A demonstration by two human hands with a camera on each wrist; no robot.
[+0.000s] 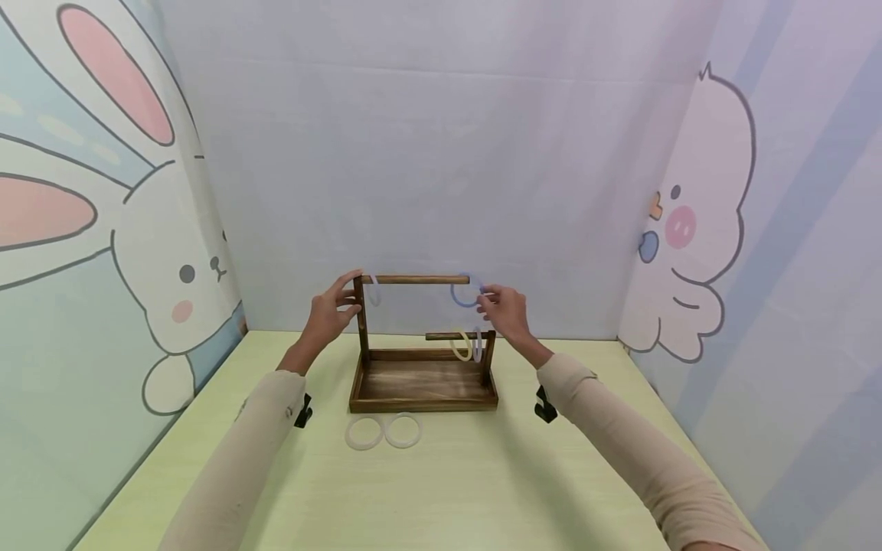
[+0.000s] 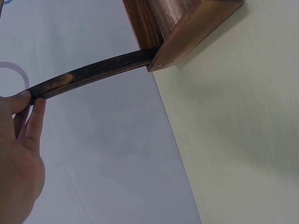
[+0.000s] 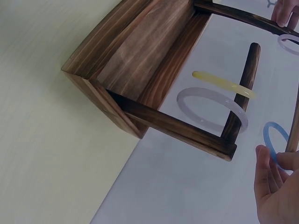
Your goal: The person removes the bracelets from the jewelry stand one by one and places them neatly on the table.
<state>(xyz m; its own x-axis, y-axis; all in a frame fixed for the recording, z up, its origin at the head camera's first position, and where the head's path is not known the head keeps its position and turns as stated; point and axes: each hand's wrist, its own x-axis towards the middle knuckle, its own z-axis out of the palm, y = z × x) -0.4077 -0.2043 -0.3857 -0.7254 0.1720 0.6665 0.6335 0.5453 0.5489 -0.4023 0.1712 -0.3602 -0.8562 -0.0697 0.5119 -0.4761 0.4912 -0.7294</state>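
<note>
My left hand [image 1: 329, 312] [image 2: 21, 161] grips the top of the tall post [image 1: 362, 321] [image 2: 88, 74] of a dark wooden rack. Between the right hand's [image 1: 506, 310] [image 3: 280, 186] thumb and fingers is a blue ring [image 1: 455, 298] [image 3: 267, 136], at the free end of the upper bar [image 1: 420, 280]; whether the bar passes through it I cannot tell. A pale ring [image 1: 375, 295] hangs on that bar by the left post. On the lower bar [image 1: 437, 337] [image 3: 251, 65] hang a yellow ring [image 1: 455, 352] [image 3: 219, 83] and a pale purple ring [image 1: 478, 348] [image 3: 187, 109].
Two pale rings, one left [image 1: 349, 441] and one right [image 1: 403, 446], lie side by side on the table [image 1: 455, 490] in front of the rack's tray [image 1: 423, 406]. Behind the table hangs a plain curtain [image 1: 441, 168], with cartoon-printed panels at both sides.
</note>
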